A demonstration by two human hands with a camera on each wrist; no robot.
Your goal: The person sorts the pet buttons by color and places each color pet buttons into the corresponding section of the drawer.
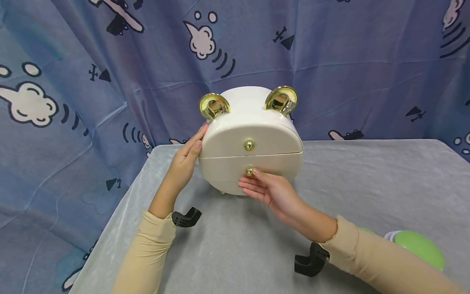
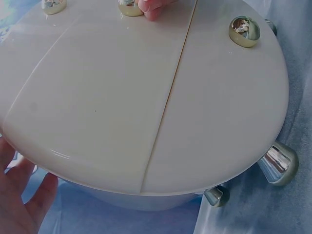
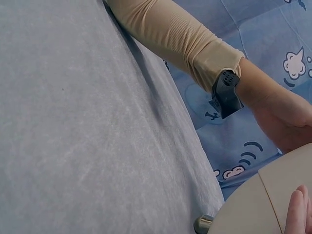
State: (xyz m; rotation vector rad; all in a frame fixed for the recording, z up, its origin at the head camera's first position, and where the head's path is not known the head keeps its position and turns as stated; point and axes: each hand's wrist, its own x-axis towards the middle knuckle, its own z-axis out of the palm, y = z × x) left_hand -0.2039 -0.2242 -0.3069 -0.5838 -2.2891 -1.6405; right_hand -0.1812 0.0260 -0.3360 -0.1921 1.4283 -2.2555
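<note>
Blue-violet curtain (image 1: 253,49) forms the backdrop, printed with cloud shapes and curved bars; before it we see a table (image 1: 378,183) covered in grey cloth. On the table, near its far edge and in front of the curtain, we locate a white rounded box (image 1: 225,141), upright, with two gold ears (image 1: 281,101) on top and short gold feet (image 2: 279,165) below. We note the left hand (image 1: 185,163) set flat against the box's left side, fingers extended, thumb apart from them, grasping nothing. Our right hand (image 1: 273,194) reaches across from the right, palm turned inward; its thumb and forefinger pinch the lower gold knob (image 1: 249,171), the remaining fingers nearly straight beneath. Directly above, beyond a horizontal seam, we find the upper gold knob (image 1: 249,145). Beside our right sleeve (image 1: 389,257) lies a green-topped object (image 1: 420,247), partly hidden.
</note>
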